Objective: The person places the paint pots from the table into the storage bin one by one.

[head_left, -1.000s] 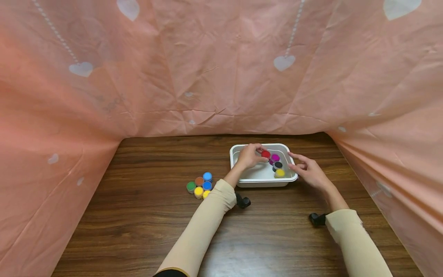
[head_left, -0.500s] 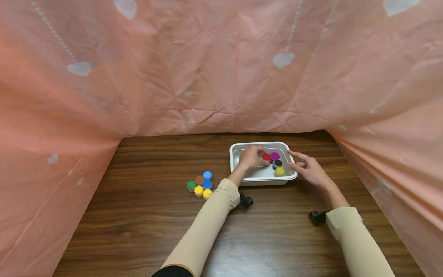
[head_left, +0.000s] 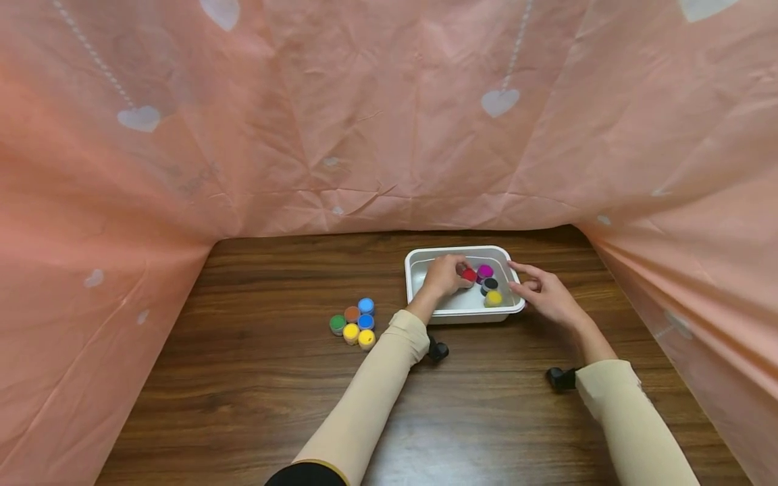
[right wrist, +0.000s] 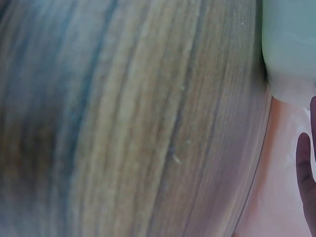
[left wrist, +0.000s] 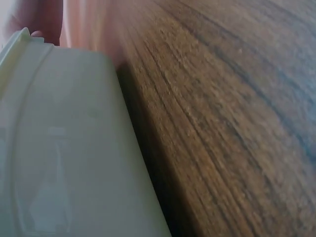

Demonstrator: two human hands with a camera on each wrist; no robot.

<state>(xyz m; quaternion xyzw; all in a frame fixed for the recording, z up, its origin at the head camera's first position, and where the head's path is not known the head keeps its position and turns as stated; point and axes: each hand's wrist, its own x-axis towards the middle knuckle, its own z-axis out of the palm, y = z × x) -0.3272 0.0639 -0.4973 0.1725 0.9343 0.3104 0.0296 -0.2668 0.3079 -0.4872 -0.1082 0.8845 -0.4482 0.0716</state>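
Note:
In the head view a white plastic tray (head_left: 419, 307) stands at the back of the table, right of the middle. My left hand (head_left: 444, 277) reaches into it and holds a small red-lidded paint pot (head_left: 469, 275) between thumb and fingers. To the right of that pot, a magenta pot (head_left: 485, 271), a black pot (head_left: 489, 285) and a yellow pot (head_left: 493, 298) form a column inside the tray. My right hand (head_left: 550, 297) is at the tray's right end, its extended index finger and thumb touching the rim. The left wrist view shows the tray's outer wall (left wrist: 74, 143).
Several more paint pots cluster on the wooden table (head_left: 255, 378) left of the tray, among them a green pot (head_left: 338, 324), a brown pot (head_left: 352, 314) and a light blue pot (head_left: 366, 306). A pink curtain (head_left: 365, 135) borders the table's back and sides.
The left hand has shifted slightly right and toward the near side within the tray, carrying the red-lidded paint pot. The right hand stays at the rim.

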